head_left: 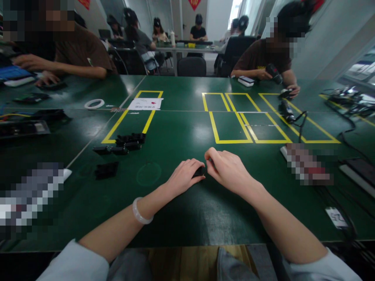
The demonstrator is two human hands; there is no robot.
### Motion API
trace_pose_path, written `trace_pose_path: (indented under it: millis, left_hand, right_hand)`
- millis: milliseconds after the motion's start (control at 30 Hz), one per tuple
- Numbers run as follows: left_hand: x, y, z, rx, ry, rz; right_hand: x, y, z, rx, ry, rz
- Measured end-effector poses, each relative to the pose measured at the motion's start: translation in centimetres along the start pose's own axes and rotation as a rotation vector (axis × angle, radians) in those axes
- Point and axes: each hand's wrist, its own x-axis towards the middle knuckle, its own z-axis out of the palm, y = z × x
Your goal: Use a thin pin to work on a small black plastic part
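Note:
A small black part is held on the green table between the thumb and fingers of my left hand. Close on its right is my right hand, its fingers curled together near the part's end; whether they pinch anything is too small to tell. Several black parts lie grouped to the left of my hands, by the near end of a yellow taped outline. Another black piece rests nearer to me.
Yellow tape outlines mark the green table. A white paper and a tape roll lie at the left. Cables spread on the right. Two people sit across the table, one holding a power tool.

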Motion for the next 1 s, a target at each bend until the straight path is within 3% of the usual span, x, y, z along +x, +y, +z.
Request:
trace_pose_path:
  millis: [500,733,1000]
  left_hand:
    - [-1.0,-1.3,-1.4,-0.081,-0.021,0.006]
    - [-0.9,-1.8,-1.1,-0.092,-0.014,0.016]
    - [-1.0,-1.6,-1.0,-0.094,0.011,0.009]
  right_hand:
    - [0.0,0.3,-0.8,-0.026,-0.085,0.015]
    - [0.4,-0.1,-0.6,-0.038,-0.113,0.021]
    - [0.0,-0.5,-0.9,-0.034,-0.036,-0.053]
